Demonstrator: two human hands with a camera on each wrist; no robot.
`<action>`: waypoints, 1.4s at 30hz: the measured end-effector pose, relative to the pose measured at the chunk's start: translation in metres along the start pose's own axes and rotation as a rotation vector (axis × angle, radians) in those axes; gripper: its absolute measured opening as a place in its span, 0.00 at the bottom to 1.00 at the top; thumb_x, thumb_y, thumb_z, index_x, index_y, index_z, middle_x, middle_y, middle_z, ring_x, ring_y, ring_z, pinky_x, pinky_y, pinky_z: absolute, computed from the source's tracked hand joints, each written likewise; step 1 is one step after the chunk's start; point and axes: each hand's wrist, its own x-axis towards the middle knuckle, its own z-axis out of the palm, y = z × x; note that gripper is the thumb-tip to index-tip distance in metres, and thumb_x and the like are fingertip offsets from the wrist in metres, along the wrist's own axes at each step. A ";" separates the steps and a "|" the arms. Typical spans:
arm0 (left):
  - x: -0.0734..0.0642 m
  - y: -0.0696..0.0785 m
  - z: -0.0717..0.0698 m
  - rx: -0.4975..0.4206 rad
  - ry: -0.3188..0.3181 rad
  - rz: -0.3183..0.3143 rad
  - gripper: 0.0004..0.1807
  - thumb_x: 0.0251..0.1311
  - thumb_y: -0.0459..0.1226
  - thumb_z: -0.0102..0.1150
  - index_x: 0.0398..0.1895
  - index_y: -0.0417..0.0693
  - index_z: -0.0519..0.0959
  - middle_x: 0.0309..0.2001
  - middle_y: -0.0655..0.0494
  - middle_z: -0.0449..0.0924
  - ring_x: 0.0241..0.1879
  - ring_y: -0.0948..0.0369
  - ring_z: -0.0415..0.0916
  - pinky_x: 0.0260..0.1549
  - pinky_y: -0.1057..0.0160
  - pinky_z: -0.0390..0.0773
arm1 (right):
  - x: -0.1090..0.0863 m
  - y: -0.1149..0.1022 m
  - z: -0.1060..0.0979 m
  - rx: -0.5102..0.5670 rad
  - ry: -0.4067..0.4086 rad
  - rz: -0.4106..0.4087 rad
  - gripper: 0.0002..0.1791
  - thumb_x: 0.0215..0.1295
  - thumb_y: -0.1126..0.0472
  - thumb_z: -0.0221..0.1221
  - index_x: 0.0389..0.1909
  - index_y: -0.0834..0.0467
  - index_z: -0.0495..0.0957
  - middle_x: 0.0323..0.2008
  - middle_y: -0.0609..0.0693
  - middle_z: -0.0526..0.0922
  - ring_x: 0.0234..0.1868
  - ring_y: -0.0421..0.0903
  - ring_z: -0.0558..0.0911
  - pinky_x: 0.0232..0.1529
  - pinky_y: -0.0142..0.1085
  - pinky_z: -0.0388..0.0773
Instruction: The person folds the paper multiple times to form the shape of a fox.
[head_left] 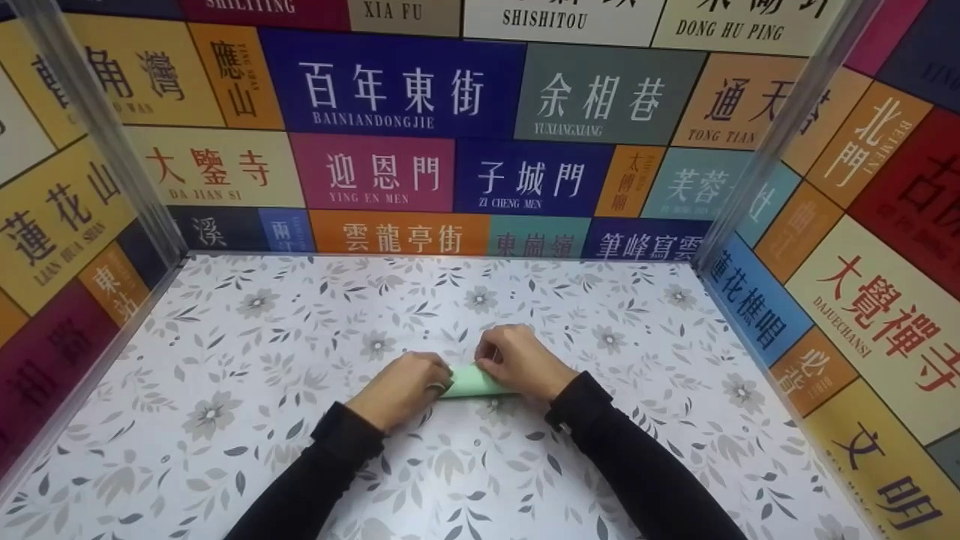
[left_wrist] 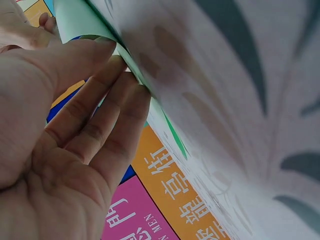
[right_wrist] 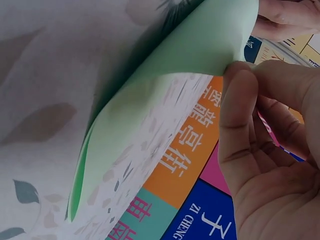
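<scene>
A sheet of light green paper lies low over the patterned tabletop, its near side curved over into a loose fold. My left hand pinches its left end; in the left wrist view the thumb and fingertips meet at the edge. At the other end my right hand pinches the upper edge between thumb and forefinger, seen close in the right wrist view. There the paper arches, with a doubled layer at its open end. Part of the sheet is hidden behind the hands.
A white tabletop printed with grey flowers and leaves spreads around the hands. Colourful panels with Chinese lettering rise at the back and both sides, with clear corner posts between them. Black sleeves cover both forearms.
</scene>
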 end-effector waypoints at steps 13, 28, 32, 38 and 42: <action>0.001 0.001 0.001 0.018 0.014 -0.022 0.12 0.63 0.19 0.69 0.31 0.44 0.92 0.44 0.47 0.98 0.47 0.49 0.96 0.54 0.50 0.95 | 0.008 0.012 0.014 -0.002 -0.058 0.019 0.02 0.70 0.67 0.73 0.38 0.57 0.92 0.35 0.50 0.94 0.37 0.44 0.88 0.44 0.38 0.87; -0.001 0.003 0.000 -0.012 0.041 -0.046 0.09 0.66 0.21 0.73 0.40 0.40 0.95 0.43 0.45 0.98 0.46 0.48 0.96 0.53 0.49 0.95 | 0.012 0.017 0.019 -0.008 -0.064 0.020 0.04 0.69 0.69 0.71 0.36 0.58 0.91 0.33 0.51 0.93 0.34 0.42 0.85 0.41 0.35 0.85; -0.001 0.003 0.001 -0.008 0.051 -0.029 0.09 0.66 0.21 0.73 0.40 0.40 0.95 0.43 0.44 0.98 0.45 0.48 0.96 0.52 0.49 0.96 | 0.012 0.017 0.019 -0.008 -0.068 0.021 0.04 0.69 0.70 0.71 0.36 0.59 0.91 0.32 0.51 0.93 0.32 0.41 0.83 0.39 0.35 0.83; -0.001 0.002 0.001 -0.008 0.037 -0.036 0.09 0.66 0.21 0.74 0.43 0.40 0.96 0.45 0.44 0.98 0.47 0.47 0.96 0.53 0.49 0.96 | 0.012 0.018 0.017 0.000 -0.088 0.064 0.04 0.69 0.70 0.71 0.37 0.59 0.92 0.33 0.50 0.93 0.32 0.38 0.81 0.39 0.33 0.82; -0.001 0.001 0.000 -0.022 0.030 -0.047 0.10 0.66 0.21 0.74 0.45 0.39 0.96 0.46 0.43 0.98 0.49 0.47 0.97 0.55 0.48 0.95 | 0.012 0.017 0.016 0.002 -0.092 0.069 0.04 0.68 0.70 0.70 0.36 0.59 0.92 0.32 0.50 0.92 0.31 0.38 0.80 0.39 0.33 0.82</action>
